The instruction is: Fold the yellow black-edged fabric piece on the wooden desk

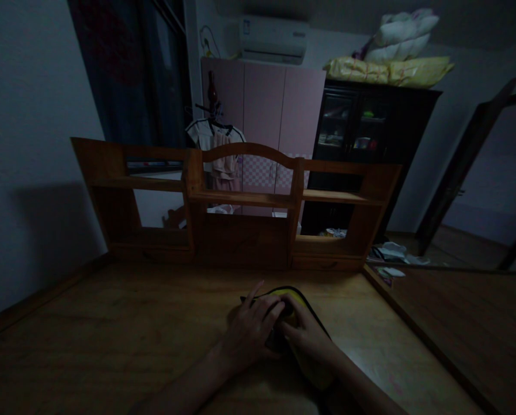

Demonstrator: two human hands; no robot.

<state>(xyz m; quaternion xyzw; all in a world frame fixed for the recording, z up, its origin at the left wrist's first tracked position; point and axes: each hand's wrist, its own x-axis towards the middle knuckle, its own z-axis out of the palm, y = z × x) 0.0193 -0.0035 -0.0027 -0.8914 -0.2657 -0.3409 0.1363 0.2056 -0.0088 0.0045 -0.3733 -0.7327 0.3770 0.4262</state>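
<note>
On the wooden desk top lies a yellow-green pouch or case with black edging (300, 295), its kind not plain in the dim light. Directly over it my left hand (251, 323) reaches in from the left, one finger stretched forward and the others bent round. My right hand (305, 334) lies across the pouch with its fingers curled inward. The fingertips of both hands meet at a small dark object (277, 340) between them. Most of that object is hidden by the fingers, and I cannot make out what it is.
Beyond the hands stands a wooden desk shelf (241, 199) with compartments and small drawers. The desk surface (154, 323) has a raised edge strip on the right (413, 323). Farther back are pink wardrobe doors (262, 109), a black cabinet (396, 127) and hanging clothes (223, 153).
</note>
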